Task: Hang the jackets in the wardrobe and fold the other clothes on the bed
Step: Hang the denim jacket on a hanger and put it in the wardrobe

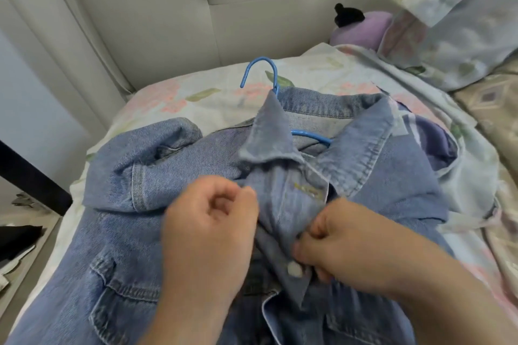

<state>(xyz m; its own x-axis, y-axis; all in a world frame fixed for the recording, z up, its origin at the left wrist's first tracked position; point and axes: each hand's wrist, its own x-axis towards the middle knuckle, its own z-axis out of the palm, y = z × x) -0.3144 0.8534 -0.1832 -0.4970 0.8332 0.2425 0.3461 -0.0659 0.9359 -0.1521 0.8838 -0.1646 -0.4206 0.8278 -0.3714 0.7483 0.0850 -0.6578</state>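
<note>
Denim jacket (134,232), blue hanger (273,70) inside, lies on the bed (196,98) beneath both hands: right hand (344,244) pinches its placket (283,204) by the button (294,269); left hand (207,230) curled alongside, grip unclear.

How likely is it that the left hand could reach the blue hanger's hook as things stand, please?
Probably yes: the hook lies uncovered on the bedsheet beyond the collar of the denim jacket, and only flat fabric lies between it and the left hand.
</note>
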